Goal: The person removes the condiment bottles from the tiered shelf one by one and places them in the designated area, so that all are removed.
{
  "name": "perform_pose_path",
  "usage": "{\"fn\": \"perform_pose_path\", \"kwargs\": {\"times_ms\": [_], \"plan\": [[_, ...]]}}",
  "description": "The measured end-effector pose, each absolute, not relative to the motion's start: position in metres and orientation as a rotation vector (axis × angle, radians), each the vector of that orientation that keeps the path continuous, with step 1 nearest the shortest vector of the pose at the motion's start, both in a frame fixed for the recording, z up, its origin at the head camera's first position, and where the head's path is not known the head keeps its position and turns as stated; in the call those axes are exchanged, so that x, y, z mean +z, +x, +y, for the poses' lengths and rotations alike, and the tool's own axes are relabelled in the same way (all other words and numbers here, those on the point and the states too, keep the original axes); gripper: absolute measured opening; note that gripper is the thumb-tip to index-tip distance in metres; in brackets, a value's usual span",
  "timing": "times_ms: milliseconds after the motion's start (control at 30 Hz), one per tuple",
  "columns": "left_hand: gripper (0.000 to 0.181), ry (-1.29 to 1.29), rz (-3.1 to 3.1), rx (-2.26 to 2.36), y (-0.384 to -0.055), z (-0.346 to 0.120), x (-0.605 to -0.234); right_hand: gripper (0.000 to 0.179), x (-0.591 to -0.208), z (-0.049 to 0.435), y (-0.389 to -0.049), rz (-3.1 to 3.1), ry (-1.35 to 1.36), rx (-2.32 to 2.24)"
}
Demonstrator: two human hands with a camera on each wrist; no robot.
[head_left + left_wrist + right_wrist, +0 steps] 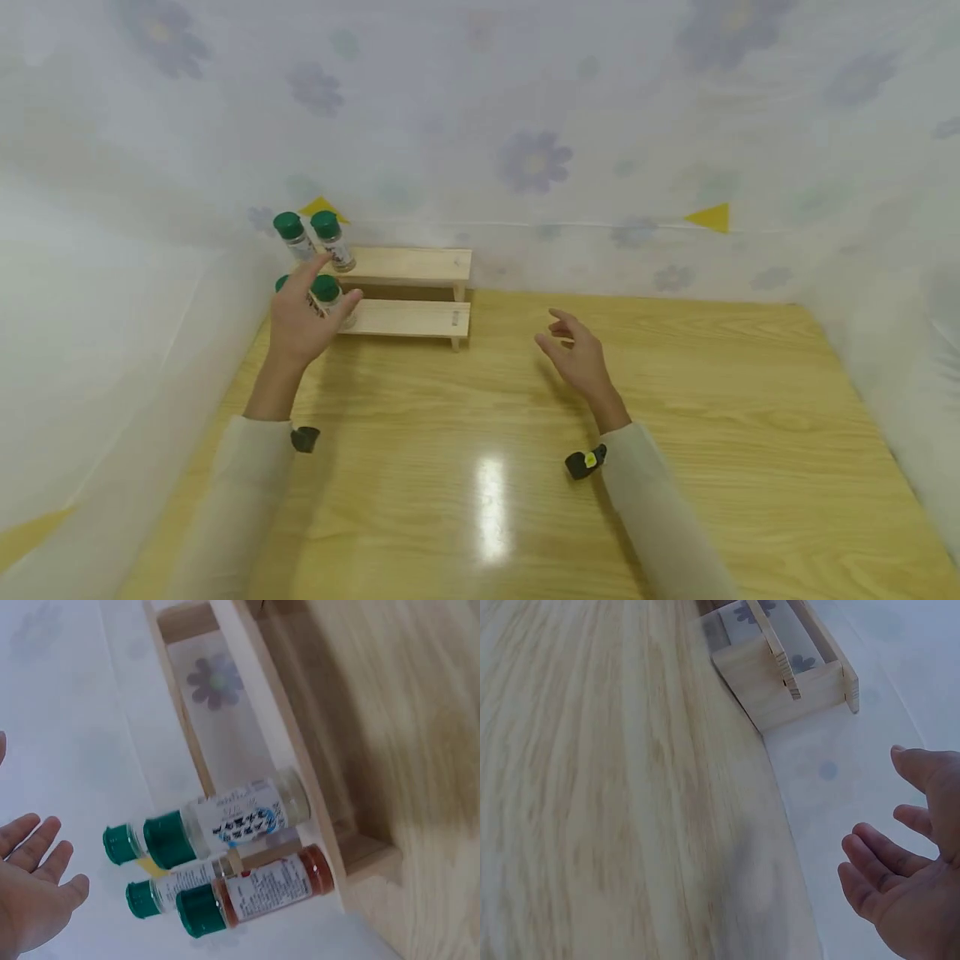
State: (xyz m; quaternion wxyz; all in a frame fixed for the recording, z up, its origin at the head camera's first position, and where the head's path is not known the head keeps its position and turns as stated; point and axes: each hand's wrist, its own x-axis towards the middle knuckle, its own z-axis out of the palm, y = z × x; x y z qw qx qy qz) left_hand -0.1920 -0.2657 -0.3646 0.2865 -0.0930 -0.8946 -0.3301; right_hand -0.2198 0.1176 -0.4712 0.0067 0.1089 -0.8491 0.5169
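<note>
Status: left hand [298, 327] being held spread near racked jars [339, 252]

Near: pale left sleeve [240, 500] and right sleeve [660, 508] are being shown at the bottom edge. A left black device [305, 439] and a right black device [585, 462] are being worn at the wrists. Light is being reflected by the wood-grain tabletop [405, 417].

Mid: right hand [581, 358] is being held above the tabletop, right of the wooden rack [757, 682]; fingers are being bent loosely, thumb apart, nothing being gripped. On the left hand, thumb and fingers are being held well apart by the front caps; in the left wrist view a gap is being shown.

Lower shelf [405, 318]: left end is being occupied by two upright green-capped jars, red-brown jar [274, 889] leftmost, pale-filled jar [244, 817] beside it. In the head view both are being partly hidden by the left hand.

Upper shelf [412, 262]: left end is being occupied by two more green-capped jars.

Far: the rack is being backed by a white flower-printed sheet [450, 108].
</note>
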Motion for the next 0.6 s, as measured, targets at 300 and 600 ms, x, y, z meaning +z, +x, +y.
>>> {"fn": "perform_pose_path", "kwargs": {"times_ms": [300, 600], "plan": [[0.057, -0.077, -2.362, -1.089, -0.205, -0.289, -0.342, 0.051, -0.471, 0.073, -0.240, -2.560, 0.367, 1.954], [0.060, 0.164, -2.256, -1.186, -0.221, -0.319, -0.327, 0.052, -0.470, 0.038, -0.238, -2.610, 0.505, 2.083]]}}
